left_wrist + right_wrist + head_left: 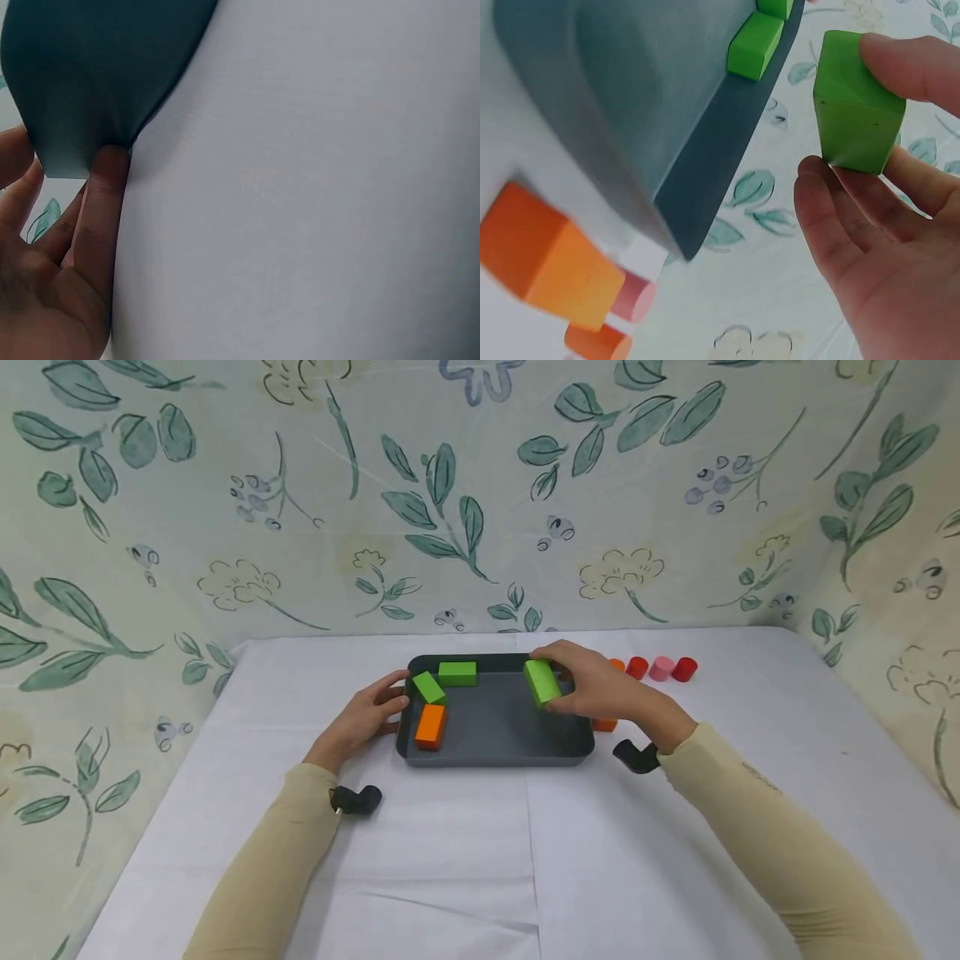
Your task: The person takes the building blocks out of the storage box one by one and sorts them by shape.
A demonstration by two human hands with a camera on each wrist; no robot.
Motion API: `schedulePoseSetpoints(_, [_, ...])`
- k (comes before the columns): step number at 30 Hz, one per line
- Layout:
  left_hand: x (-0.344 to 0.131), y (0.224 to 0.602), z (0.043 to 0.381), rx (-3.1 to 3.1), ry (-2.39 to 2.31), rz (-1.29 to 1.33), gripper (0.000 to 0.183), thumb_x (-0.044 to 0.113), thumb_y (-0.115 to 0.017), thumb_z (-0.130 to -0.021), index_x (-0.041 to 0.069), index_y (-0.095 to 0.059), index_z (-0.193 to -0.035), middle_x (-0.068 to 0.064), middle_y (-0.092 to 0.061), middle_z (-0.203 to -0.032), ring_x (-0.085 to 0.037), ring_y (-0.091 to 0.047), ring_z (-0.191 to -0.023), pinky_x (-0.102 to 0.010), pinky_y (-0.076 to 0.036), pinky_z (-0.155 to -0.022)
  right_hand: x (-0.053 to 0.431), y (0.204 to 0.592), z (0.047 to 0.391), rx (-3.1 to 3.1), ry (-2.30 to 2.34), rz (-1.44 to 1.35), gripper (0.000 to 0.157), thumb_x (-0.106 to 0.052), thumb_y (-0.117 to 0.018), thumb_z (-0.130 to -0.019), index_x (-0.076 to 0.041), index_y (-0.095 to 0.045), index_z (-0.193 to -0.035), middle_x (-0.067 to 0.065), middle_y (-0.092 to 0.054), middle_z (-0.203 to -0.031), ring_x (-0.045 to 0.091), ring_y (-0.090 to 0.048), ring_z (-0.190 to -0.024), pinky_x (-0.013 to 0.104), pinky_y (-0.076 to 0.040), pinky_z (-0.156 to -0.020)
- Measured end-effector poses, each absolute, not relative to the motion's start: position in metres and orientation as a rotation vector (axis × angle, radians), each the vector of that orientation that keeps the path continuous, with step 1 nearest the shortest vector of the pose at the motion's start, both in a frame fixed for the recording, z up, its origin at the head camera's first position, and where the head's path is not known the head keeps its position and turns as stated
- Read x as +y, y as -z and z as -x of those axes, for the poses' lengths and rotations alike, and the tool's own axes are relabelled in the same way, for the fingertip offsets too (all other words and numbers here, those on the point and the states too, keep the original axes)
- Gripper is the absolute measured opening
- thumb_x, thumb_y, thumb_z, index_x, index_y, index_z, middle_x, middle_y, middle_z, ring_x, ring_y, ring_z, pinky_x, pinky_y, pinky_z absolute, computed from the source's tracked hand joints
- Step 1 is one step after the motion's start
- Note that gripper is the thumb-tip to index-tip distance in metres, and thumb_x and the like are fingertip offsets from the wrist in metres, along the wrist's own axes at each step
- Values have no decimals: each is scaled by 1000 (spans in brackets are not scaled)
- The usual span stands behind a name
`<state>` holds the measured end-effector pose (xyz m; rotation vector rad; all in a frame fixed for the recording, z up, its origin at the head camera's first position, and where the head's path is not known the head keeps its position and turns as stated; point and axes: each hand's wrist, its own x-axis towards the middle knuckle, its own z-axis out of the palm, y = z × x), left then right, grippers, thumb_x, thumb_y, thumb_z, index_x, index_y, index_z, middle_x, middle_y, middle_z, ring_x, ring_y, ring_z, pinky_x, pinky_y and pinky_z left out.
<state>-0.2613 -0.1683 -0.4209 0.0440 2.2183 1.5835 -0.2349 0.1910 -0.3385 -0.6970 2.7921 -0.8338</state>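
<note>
A right hand point(600, 685) pinches a green block point(542, 684) between thumb and fingertips, held above the right part of a gray tray point(495, 731). The left hand point(360, 722), fingers loosely spread, touches the tray's left edge. Inside, at left, lies an orange block point(431, 727). The step seems to be placing; the next move likely calls for lowering, then releasing. A mark on the right sleeve point(738, 810) is unreadable.

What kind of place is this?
Probably an indoor play or work space: a white cloth lies under a gray tray holding green and orange blocks, and a leaf-patterned backdrop rises behind.
</note>
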Motion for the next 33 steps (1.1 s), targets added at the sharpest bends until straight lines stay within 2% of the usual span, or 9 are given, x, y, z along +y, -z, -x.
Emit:
schedulePoseSetpoints(7, [-170, 421, 260, 2219, -1580, -38, 59, 24, -53, -103, 34, -29, -156, -13, -27, -164, -35, -37, -146, -52, -45, -113, 217, 333, 234, 2810, 807, 594, 72, -8, -74, -83, -7, -41, -148, 13, -49, -142, 35, -55, -122, 51, -56, -98])
schedulePoseSetpoints(14, [-171, 423, 262, 2216, -1588, -42, 59, 23, -52, -103, 34, -29, -156, -13, -28, -164, -35, -38, -146, -52, -45, -113, 243, 329, 231, 2826, 803, 496, 72, -11, -73, -86, -6, -39, -149, 15, -48, -144, 38, -51, -128, 54, -54, -100])
schedulePoseSetpoints(27, [-171, 422, 261, 2218, -1568, -48, 59, 25, -52, -103, 36, -28, -156, -12, -26, -164, -35, -37, -146, -52, -44, -113, 296, 338, 219, 2891, 784, 302, 75, -11, -72, -88, -3, -33, -151, 24, -42, -147, 45, -49, -127, 59, -50, -102])
schedulePoseSetpoints(33, [-170, 422, 262, 2219, -1572, -53, 59, 25, -52, -103, 36, -29, -156, -12, -27, -164, -35, -38, -146, -51, -44, -113, 311, 349, 213, 2881, 754, 245, 75, -12, -72, -88, -3, -33, -151, 25, -41, -148, 46, -47, -128, 60, -49, -103])
